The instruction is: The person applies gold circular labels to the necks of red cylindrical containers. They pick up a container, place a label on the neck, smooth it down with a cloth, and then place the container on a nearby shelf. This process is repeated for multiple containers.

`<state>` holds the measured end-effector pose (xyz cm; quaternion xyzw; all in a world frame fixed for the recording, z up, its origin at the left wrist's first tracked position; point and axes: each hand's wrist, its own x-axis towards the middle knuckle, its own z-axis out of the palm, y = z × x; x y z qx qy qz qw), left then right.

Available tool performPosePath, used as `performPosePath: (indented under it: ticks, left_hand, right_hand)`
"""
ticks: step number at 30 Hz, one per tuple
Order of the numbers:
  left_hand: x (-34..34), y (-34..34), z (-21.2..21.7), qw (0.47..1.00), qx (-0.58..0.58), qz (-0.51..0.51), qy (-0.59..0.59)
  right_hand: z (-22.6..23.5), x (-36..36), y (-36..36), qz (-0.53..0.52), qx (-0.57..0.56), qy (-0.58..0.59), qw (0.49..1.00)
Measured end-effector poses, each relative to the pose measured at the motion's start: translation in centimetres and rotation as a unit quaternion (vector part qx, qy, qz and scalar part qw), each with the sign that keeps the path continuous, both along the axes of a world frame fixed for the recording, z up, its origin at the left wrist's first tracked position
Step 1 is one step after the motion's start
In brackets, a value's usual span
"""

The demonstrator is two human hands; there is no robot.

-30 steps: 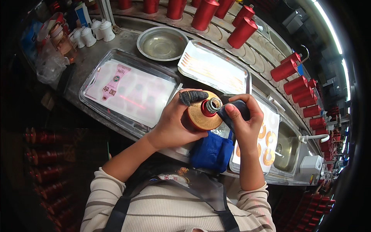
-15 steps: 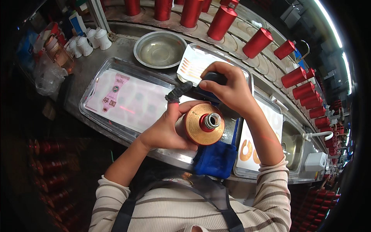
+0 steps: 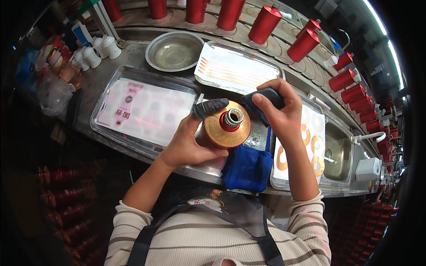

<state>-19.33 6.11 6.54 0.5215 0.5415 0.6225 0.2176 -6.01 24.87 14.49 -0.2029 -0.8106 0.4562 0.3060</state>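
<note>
My left hand (image 3: 188, 142) is wrapped round the side of a red bottle (image 3: 222, 135), whose open neck points up toward me. A gold ring-shaped label covers the bottle's shoulder around the neck. The dark knitted cover (image 3: 212, 107) on my left index finger rests against the far edge of the gold shoulder. My right hand (image 3: 287, 116) grips a dark scraper-like tool (image 3: 262, 105), its flat blade slanting down close to the bottle's right side. I cannot tell whether the blade touches the bottle. Under the bottle and to its right lies a folded blue cloth (image 3: 248, 170).
A metal tray (image 3: 146, 71) with pink label sheets lies left; a tray with gold strips (image 3: 235, 66) stands behind, beside a water bowl (image 3: 174, 52). Gold ring labels (image 3: 317, 146) and a sink (image 3: 338, 155) are right. Red bottles (image 3: 265, 24) line the far conveyor.
My right hand with the scraper-like tool has moved right and nearer me. The bottle has shifted slightly left, and my left index finger now lies over its gold shoulder.
</note>
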Motion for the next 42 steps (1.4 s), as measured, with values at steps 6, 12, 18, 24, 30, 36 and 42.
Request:
performPosePath:
  ticks: [6,12,18,24,30,36,42]
  left_hand:
    - [3.1,0.6,-1.5,0.979,0.074,0.169,0.086]
    - [5.9,1.6,-2.4,0.966,0.068,0.249,0.015]
    - [5.6,1.4,-4.0,0.972,0.023,0.235,0.001]
    - [4.3,2.0,-3.8,0.983,-0.021,0.177,0.032]
    - [4.9,2.0,6.0,0.976,-0.041,0.113,-0.182]
    - [9.3,5.5,4.1,0.930,-0.204,-0.059,-0.299]
    - [10.4,7.6,1.6,0.905,-0.278,-0.040,-0.320]
  right_hand:
    - [-0.3,3.5,-4.8,0.056,0.287,0.069,0.954]
    - [-0.9,4.9,-8.5,0.091,0.287,0.131,0.945]
    - [-2.1,4.1,-9.1,0.138,0.289,0.158,0.934]
    - [-1.7,6.4,-8.6,0.207,0.157,0.032,0.965]
    - [-2.2,12.1,-4.4,0.035,-0.308,0.002,0.951]
    - [-4.5,16.5,-4.8,-0.009,-0.233,-0.124,0.964]
    - [-6.0,16.7,-4.5,-0.023,-0.244,-0.175,0.954]
